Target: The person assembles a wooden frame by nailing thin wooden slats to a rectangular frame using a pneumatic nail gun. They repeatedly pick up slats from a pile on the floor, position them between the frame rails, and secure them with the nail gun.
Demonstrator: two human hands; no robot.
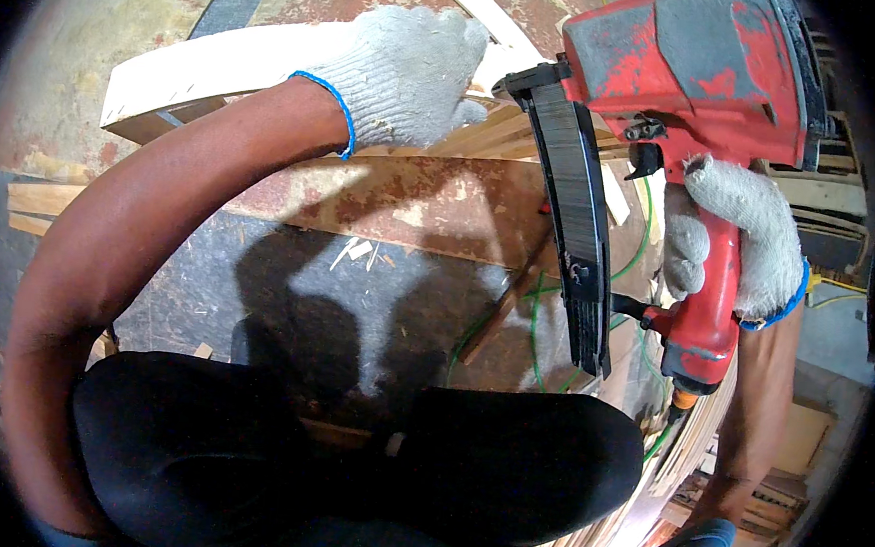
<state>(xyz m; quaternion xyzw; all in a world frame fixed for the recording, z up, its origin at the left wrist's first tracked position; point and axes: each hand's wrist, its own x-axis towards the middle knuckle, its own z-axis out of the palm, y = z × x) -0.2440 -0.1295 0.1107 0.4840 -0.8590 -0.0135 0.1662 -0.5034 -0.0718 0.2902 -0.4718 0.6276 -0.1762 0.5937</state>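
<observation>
The gloved right hand (751,228) has its fingers (686,251) clamped around the handle (721,291) of a red nail gun (714,100), held up at the right, its nose (517,82) near a pale wooden piece (220,68). The gloved left hand (414,77) lies over that piece; I cannot tell whether its fingers grip or merely rest. Wood chips (361,250) lie between the piece and 2 black-clad knees (531,460).

From my remote seat, I'd call this a woodworking shop: around the red nail gun (710,75) I see a green air hose (658,444) below it, wood strips (692,458) piled lower down, and wood chips (360,250) to its left.
</observation>
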